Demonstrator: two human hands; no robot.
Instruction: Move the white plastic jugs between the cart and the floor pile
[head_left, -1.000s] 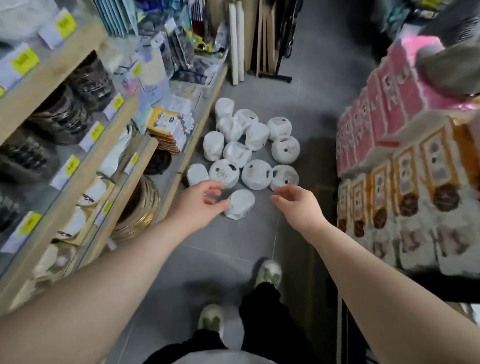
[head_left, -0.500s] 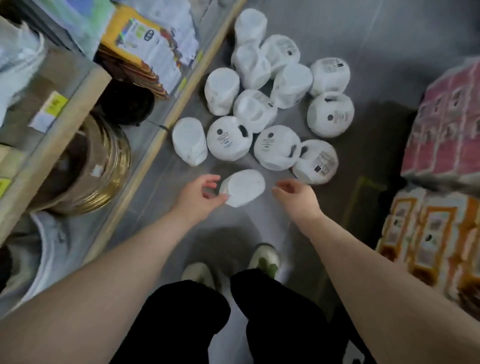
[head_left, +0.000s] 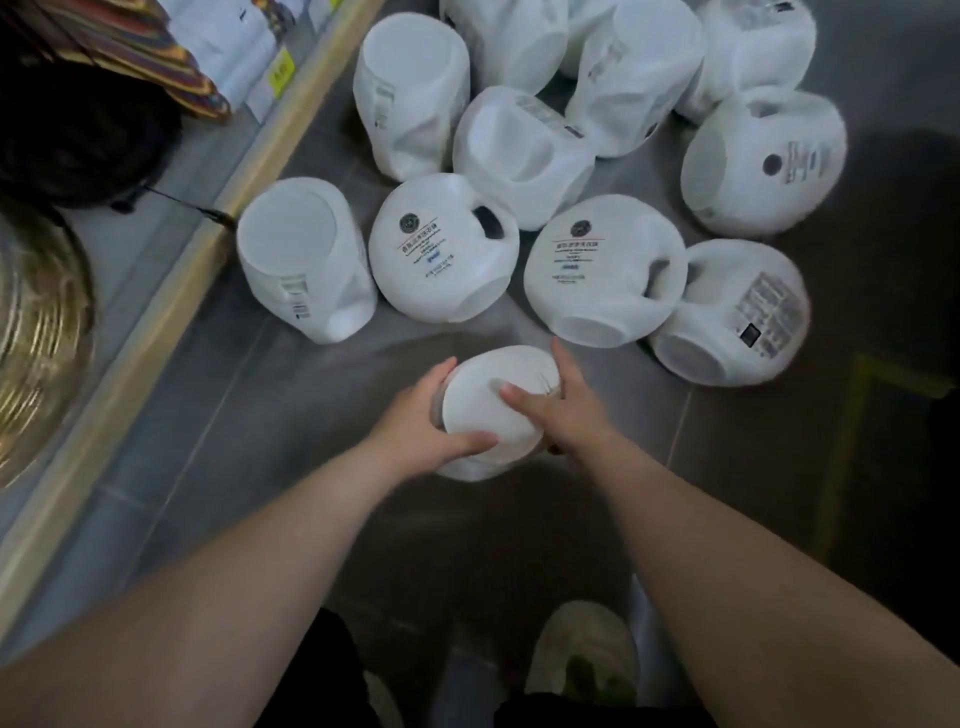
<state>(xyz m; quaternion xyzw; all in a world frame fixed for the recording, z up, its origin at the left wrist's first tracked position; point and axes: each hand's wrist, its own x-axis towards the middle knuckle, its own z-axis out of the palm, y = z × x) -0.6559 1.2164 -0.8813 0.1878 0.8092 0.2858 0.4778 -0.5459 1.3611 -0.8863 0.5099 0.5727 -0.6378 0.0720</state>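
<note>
White jug (head_left: 491, 410) on grey floor (head_left: 270, 405), near end of pile, gripped from both sides: left hand (head_left: 421, 421) curled round left side w/ thumb across front edge, right hand (head_left: 558, 402) wrapped on right side w/ thumb on top. Just beyond, more white jugs (head_left: 444, 249) lying on sides, touching each other, some w/ printed labels. Wooden shelf edge (head_left: 171, 291) to left, gold coil (head_left: 36, 332) on it. Shoe (head_left: 587, 654) below, betw. forearms.
</note>
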